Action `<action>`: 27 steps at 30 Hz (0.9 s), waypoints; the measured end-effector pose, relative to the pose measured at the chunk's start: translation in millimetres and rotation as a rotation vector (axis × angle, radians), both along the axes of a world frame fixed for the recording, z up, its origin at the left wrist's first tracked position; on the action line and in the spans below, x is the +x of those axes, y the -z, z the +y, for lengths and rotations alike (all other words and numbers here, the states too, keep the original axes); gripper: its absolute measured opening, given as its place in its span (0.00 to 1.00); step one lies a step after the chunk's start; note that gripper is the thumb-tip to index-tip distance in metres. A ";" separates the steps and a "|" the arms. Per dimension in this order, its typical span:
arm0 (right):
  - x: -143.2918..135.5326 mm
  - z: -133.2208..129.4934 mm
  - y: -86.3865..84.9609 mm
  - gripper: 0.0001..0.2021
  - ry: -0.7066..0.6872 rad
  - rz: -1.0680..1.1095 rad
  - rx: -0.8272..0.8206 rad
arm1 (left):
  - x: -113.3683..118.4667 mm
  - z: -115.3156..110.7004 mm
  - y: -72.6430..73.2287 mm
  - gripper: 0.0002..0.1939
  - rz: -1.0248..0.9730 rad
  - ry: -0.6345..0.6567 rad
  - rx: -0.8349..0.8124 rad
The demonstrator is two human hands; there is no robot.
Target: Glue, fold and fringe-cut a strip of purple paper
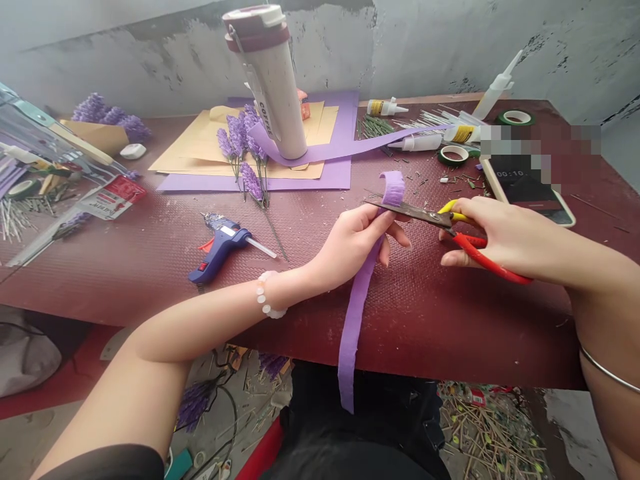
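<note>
Between the thumb and fingers of my left hand (357,237) is pinched a long strip of purple crepe paper (359,320). Its short upper end curls over above my fingertips and shows fine cuts along one edge. The rest hangs down past the table's front edge. My right hand (500,230) grips scissors (467,248) with one yellow and one red handle. Their dark blades point left and lie across the strip, close to my left fingertips. How far apart the blades are is hard to make out.
A blue glue gun (217,248) lies left of my hands. Behind it are purple flower stems (251,181), kraft paper sheets (185,150) and an upright coffee tumbler (277,87). Glue bottles (425,142), green tape rolls (453,155) and a phone (530,190) occupy the back right.
</note>
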State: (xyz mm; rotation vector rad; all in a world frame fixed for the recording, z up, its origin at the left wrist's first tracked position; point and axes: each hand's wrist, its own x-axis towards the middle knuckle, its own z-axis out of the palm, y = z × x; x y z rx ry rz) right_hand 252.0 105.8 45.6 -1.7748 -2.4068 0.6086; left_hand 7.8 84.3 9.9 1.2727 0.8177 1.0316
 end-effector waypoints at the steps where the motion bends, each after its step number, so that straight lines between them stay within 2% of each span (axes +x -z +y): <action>1: 1.0 0.1 1.5 0.41 -0.004 0.000 0.010 | -0.5 0.0 -0.3 0.16 0.009 0.005 0.004; 11: 11.1 2.9 6.9 0.40 -0.071 0.059 0.019 | -1.5 1.3 3.3 0.20 0.025 0.034 0.028; 27: 4.3 1.6 -0.1 0.37 -0.067 0.174 -0.032 | -1.8 1.9 2.5 0.13 -0.041 0.052 0.059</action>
